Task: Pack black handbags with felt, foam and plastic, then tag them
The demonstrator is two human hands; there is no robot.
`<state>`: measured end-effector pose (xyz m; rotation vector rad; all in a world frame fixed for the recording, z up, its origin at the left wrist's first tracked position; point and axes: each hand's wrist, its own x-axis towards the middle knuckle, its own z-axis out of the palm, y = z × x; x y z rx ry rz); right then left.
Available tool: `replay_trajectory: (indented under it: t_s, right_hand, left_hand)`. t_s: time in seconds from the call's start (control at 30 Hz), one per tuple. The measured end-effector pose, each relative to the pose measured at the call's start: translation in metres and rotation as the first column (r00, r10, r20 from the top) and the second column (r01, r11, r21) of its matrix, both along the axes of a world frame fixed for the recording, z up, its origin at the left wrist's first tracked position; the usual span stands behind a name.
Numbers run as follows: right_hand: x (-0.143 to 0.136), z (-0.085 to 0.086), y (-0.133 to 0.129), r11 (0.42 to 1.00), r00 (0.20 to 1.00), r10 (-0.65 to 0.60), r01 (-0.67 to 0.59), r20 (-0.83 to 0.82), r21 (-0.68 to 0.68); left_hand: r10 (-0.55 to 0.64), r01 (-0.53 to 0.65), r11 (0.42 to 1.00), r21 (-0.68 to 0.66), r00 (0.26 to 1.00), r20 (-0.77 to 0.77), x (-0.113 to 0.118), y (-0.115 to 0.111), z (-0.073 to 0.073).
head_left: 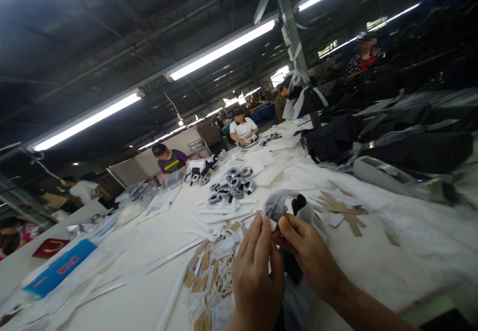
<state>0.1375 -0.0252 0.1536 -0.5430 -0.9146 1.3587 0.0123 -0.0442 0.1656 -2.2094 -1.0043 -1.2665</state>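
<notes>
Both of my hands meet low in the middle of the head view, pinching a curved dark piece in translucent wrap point(275, 204). My left hand point(257, 266) is closed at its left end, fingers pressed together. From the right, my right hand point(308, 251) grips it between thumb and fingers. The piece arcs over to a black end point(298, 203), and white wrap hangs behind my right hand. Below the hands, dark material is partly hidden. Beside my left hand lies a pile of cardboard strips, small clear packets and pale cord point(224, 274).
Grey rolled rings point(235, 184) lie ahead on the white table, with white tubes point(201, 226) nearer. Brown card strips point(345, 209) are at right, beside a tape dispenser point(388, 174) and black bags point(336, 137). A blue box point(59, 269) lies left. Several people sit around the table.
</notes>
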Motion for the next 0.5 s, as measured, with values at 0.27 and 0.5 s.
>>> replay_trajectory:
  t_s: [0.27, 0.5]
  right_hand:
    - [0.019, 0.014, 0.002, 0.999, 0.986, 0.039, -0.042, 0.161, 0.015]
    - [0.066, 0.004, 0.020, 0.984, 0.805, -0.066, -0.047, 0.590, 0.173]
  left_hand:
    - [0.074, 0.381, 0.634, -0.673, 0.837, 0.543, -0.017, 0.014, 0.021]
    - [0.210, 0.605, 0.322, -0.729, 0.705, 0.678, -0.002, 0.023, 0.034]
